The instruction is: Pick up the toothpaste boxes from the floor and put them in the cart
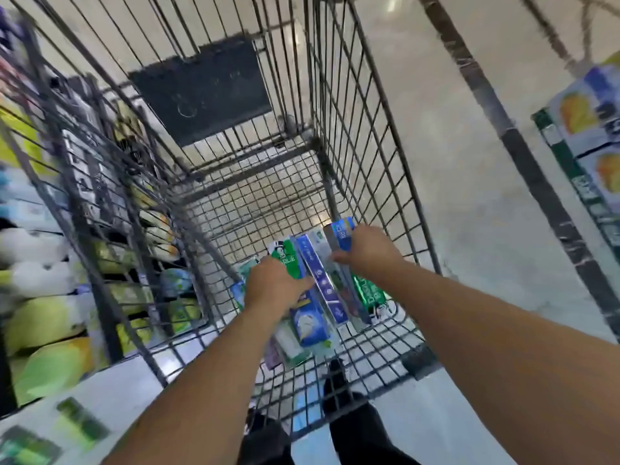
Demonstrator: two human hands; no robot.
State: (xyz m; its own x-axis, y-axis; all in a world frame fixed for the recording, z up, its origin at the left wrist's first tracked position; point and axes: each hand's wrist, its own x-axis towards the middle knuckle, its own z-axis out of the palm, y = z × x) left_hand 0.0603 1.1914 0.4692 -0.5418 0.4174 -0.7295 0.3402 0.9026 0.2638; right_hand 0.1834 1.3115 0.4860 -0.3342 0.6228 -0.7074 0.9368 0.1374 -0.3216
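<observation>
Both my arms reach down into a grey wire shopping cart (365, 135). My left hand (273, 286) grips a bundle of toothpaste boxes (315, 270), green-and-white and blue ones, held lengthwise just above the cart's mesh bottom. My right hand (367, 250) closes on the far end of a blue box (344, 231) at the right of the same bundle. A green box (369, 293) lies under my right forearm. More boxes, one blue with a white picture (310, 325), lie on the cart bottom below my left wrist.
Store shelves (110, 229) with green and yellow packets run along the left, close to the cart. A shelf edge (570, 156) with blue-and-orange packs stands at right. Pale glossy floor (453, 196) lies between. Green packets (80, 421) lie on the floor at lower left. My dark shoes (337, 380) show under the cart.
</observation>
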